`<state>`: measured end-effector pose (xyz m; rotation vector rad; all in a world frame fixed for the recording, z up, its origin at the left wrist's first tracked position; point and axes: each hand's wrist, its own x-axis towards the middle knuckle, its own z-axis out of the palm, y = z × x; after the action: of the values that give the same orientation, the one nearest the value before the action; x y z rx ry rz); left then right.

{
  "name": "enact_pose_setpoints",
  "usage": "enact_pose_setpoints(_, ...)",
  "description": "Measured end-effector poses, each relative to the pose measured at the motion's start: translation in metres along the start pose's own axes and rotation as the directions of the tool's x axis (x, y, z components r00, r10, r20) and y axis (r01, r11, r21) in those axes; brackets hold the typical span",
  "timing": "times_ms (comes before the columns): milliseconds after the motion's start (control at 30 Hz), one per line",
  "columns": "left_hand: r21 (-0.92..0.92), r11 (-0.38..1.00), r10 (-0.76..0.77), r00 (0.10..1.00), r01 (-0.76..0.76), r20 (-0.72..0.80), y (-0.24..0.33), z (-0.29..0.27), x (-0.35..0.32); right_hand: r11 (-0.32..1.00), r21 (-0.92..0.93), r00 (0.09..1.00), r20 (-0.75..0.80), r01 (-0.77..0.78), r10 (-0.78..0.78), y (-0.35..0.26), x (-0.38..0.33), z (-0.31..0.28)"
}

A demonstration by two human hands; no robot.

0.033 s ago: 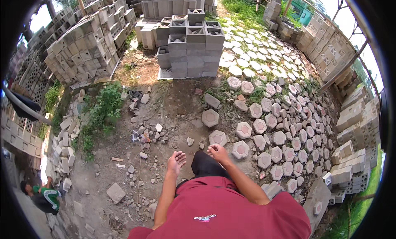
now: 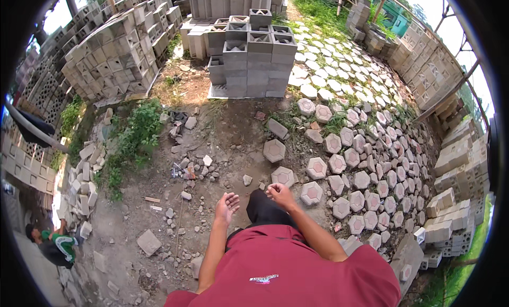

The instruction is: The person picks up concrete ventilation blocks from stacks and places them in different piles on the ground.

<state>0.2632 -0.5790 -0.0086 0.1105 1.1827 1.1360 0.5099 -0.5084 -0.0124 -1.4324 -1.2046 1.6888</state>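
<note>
Both of my hands are raised in front of my body, above my dark trousers (image 2: 262, 209). My left hand (image 2: 228, 206) is empty, its palm turned inward and its fingers loosely bent and apart. Opposite it, my right hand (image 2: 281, 194) has its fingers curled in together, and nothing shows in them. Beyond the right hand, nearest to it, a hexagonal paving block (image 2: 282, 176) lies on the dirt. Another hexagonal paver (image 2: 311, 192), with a pinkish centre, lies to its right. Neither hand touches a block.
A stack of grey hollow blocks (image 2: 257, 68) stands ahead. Many hexagonal pavers (image 2: 356, 201) spread over the right side. Block walls (image 2: 114, 55) and a green bush (image 2: 135, 132) are at left. Rubble (image 2: 199, 166) litters the ground. A person in green (image 2: 61, 248) is at lower left.
The view has shifted slightly, so the block stack and pavers sit a little farther right in the picture. My hands hold nearly the same pose.
</note>
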Motion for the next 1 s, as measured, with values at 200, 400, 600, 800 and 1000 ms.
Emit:
enact_pose_setpoints(200, -0.118, 0.991, 0.044, 0.988, -0.062, -0.146, 0.047, -0.021, 0.059, 0.981, -0.174, 0.986, 0.158, 0.083, -0.055, -0.036, 0.1, 0.051)
enact_pose_setpoints(400, -0.009, 1.0, 0.003, 0.986, -0.004, -0.166, 0.132, 0.018, 0.182, 0.927, -0.318, 0.978, 0.115, 0.2, -0.171, -0.069, 0.244, 0.028)
enact_pose_setpoints(600, 0.139, 0.985, 0.112, 0.993, -0.106, -0.035, 0.251, 0.079, 0.26, 0.97, -0.17, 0.985, 0.032, 0.174, -0.171, -0.143, 0.34, 0.017)
enact_pose_setpoints(800, -0.038, 0.975, 0.213, 0.967, -0.22, -0.138, 0.318, 0.094, 0.327, 0.938, -0.319, 0.989, 0.096, 0.134, -0.108, -0.177, 0.421, 0.038)
enact_pose_setpoints(1000, 0.017, 0.995, 0.104, 0.985, -0.102, -0.137, 0.38, 0.086, 0.391, 0.905, -0.403, 0.986, 0.141, 0.137, -0.086, -0.188, 0.514, 0.076)
